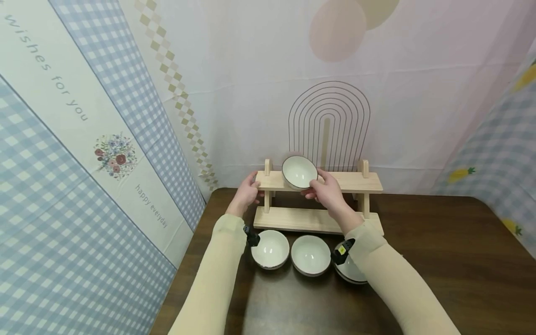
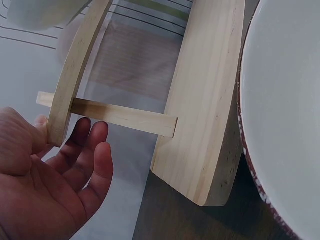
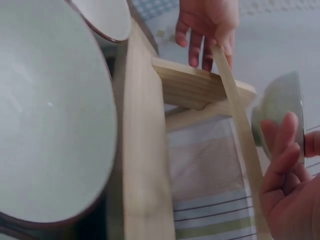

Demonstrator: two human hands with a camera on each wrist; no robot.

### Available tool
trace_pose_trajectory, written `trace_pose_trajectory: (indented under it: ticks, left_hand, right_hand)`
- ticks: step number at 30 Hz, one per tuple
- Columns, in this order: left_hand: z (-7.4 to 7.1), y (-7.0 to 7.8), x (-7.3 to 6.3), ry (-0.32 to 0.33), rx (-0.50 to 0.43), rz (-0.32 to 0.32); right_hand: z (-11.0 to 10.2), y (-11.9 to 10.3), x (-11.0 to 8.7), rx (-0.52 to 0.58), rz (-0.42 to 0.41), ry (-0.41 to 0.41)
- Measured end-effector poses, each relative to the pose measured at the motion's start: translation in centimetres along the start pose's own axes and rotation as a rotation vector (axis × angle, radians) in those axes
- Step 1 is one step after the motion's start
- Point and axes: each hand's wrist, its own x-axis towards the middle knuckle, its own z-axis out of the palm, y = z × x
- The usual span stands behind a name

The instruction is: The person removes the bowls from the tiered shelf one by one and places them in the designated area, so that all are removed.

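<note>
My right hand [image 1: 331, 191] holds a small white bowl [image 1: 299, 172] with a dark rim by its right side, tilted over the upper board [image 1: 347, 182] of a two-tier wooden rack. In the right wrist view, this bowl [image 3: 281, 102] stands apart from the board, its foot towards the wood. At the rack's left end, my left hand [image 1: 246, 195] grips the upper board, thumb on one face and fingers [image 2: 102, 160] curled beneath. Larger white bowls, a left one [image 1: 270, 250], a middle one [image 1: 311, 256] and a right one [image 1: 351, 271], stand before the rack; my right wrist partly hides the right one.
The rack's lower board [image 1: 293, 219] runs just behind the row of bowls. All stand on a dark brown wooden table [image 1: 439, 251]. A patterned cloth [image 1: 251, 93] hangs behind the rack, and a blue checked cloth [image 1: 104, 232] covers the left side.
</note>
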Motion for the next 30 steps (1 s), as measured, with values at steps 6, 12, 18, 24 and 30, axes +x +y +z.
trace_pose_trajectory:
  ticks: [6,12,18,24,30]
  left_hand:
    - [0.0,0.0,0.0,-0.001,0.011,-0.003]
    - [0.0,0.1,0.0,0.001,0.016,0.005]
    - [-0.1,0.3,0.0,0.003,-0.001,-0.006]
    - [0.0,0.5,0.0,0.01,-0.019,-0.015]
    - [0.2,0.6,0.3,0.014,-0.034,-0.022]
  right_hand:
    - [0.2,0.8,-1.0,0.076,0.012,0.033]
    - [0.1,1.2,-2.0,0.073,0.005,0.019]
    - [-0.1,1.6,-2.8,0.042,0.007,-0.016]
    - [-1.0,2.2,-3.7,0.001,0.03,-0.062]
    - [-2.7,3.0,-4.5,-0.043,0.031,-0.105]
